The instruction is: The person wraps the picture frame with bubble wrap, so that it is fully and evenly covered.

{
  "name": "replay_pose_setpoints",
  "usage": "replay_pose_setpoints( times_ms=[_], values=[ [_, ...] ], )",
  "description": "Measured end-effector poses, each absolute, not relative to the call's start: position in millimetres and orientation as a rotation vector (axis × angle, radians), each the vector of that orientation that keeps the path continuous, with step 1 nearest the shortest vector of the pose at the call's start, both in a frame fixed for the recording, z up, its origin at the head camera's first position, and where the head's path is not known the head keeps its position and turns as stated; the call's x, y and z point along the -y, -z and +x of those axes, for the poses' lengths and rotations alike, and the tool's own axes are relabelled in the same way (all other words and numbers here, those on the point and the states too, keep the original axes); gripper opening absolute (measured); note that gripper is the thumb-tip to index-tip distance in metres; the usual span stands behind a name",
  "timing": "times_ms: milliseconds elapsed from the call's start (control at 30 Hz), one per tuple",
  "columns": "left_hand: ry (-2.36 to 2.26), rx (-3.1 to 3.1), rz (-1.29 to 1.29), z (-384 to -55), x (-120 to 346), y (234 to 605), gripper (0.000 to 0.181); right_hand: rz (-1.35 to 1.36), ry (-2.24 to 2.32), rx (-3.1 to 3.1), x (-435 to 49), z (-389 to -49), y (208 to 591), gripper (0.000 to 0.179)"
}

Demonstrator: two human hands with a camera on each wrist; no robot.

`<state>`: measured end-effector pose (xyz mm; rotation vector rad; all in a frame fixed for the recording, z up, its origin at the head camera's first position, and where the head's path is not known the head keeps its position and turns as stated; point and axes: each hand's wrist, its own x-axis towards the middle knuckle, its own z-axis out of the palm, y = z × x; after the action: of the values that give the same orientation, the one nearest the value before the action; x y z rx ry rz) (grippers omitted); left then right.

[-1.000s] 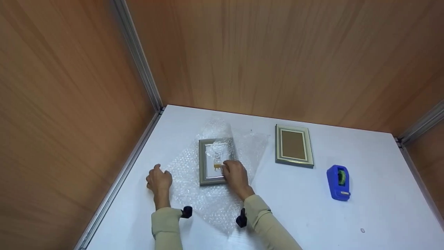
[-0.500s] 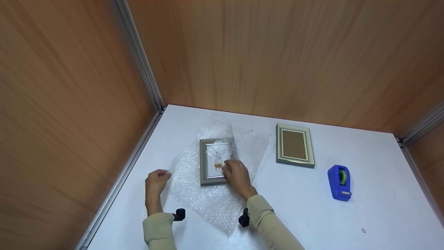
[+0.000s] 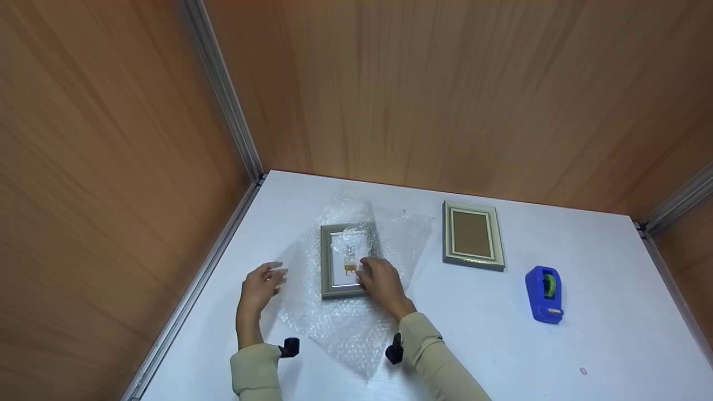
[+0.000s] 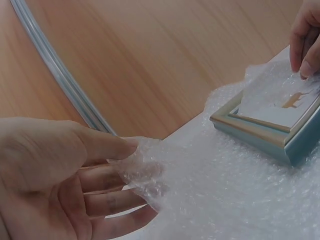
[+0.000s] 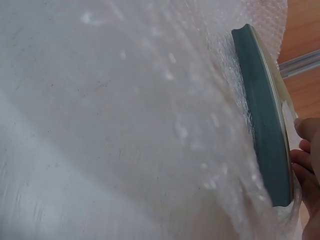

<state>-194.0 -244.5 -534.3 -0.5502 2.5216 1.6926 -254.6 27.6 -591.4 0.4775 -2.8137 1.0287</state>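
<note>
A picture frame (image 3: 327,267) lies face up on a sheet of bubble wrap (image 3: 345,328), with a flap of the wrap folded over its upper right part. My right hand (image 3: 384,284) is at the frame's right side, pinching the folded flap above the picture. At the left edge of the sheet, my left hand (image 3: 260,289) lifts the wrap. The left wrist view shows that hand's thumb above the bubble wrap (image 4: 215,200) and its fingers beneath. The right wrist view has the green side of the frame (image 5: 265,115), with the right fingertips beside it.
A second picture frame (image 3: 472,233) with a brown insert lies at the back right. Further right stands a blue tape dispenser (image 3: 545,295) with green tape. Wooden panels (image 3: 445,100) bound the white table (image 3: 473,334) at the back and sides.
My left hand has taken the wrap's left edge and moved up and right, raising it toward the frame. My right hand has stayed nearly still.
</note>
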Motion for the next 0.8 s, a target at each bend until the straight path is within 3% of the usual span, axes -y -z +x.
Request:
replay_pose_setpoints(
  times_ms=[400, 800],
  values=[
    [-1.919, -2.413, -0.314, -210, 204, 520, 0.035, 0.484, -1.071, 2.828, -31, -256, 590, 0.028],
    [-1.585, -2.551, -0.066, -238, 156, 524, 0.033, 0.574, -1.047, 2.795, -34, -258, 591, 0.026]
  ],
)
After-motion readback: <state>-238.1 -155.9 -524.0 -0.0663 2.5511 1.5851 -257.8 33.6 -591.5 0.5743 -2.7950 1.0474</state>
